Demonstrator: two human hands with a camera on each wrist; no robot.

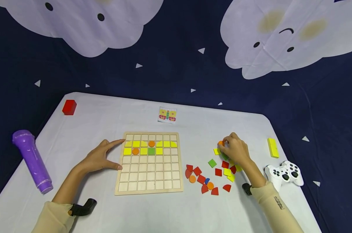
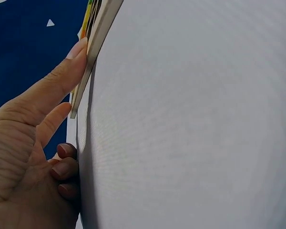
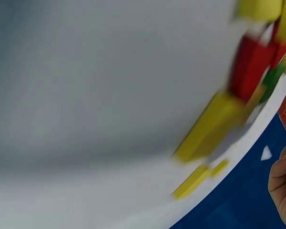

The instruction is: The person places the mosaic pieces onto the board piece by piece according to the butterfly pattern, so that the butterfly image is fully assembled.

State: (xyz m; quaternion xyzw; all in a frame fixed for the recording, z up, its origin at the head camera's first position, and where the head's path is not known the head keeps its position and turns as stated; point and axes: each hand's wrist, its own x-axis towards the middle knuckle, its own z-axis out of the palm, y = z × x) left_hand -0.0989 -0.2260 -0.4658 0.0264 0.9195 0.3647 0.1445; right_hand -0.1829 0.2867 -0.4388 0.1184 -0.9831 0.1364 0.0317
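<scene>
A wooden grid board [image 1: 149,185] lies on the white table, its top two rows partly filled with yellow pieces [image 1: 136,144], two orange discs [image 1: 135,151] and a green square [image 1: 151,151]. My left hand [image 1: 101,158] rests flat at the board's left edge, with straight index finger and thumb against that edge [image 2: 96,45]; its other fingers [image 2: 66,168] curl on the cloth. My right hand [image 1: 235,150] hovers over the loose pieces to the right and pinches a small orange piece [image 1: 221,142]. That orange piece [image 3: 285,102] shows blurred at the fingertips in the right wrist view.
Several red, yellow, green and orange loose pieces [image 1: 205,179] lie right of the board. A butterfly pattern card [image 1: 167,115] sits behind it. A red block [image 1: 69,107] and purple flashlight [image 1: 33,160] lie left; a yellow block [image 1: 273,148] and white game controller [image 1: 285,173] lie right.
</scene>
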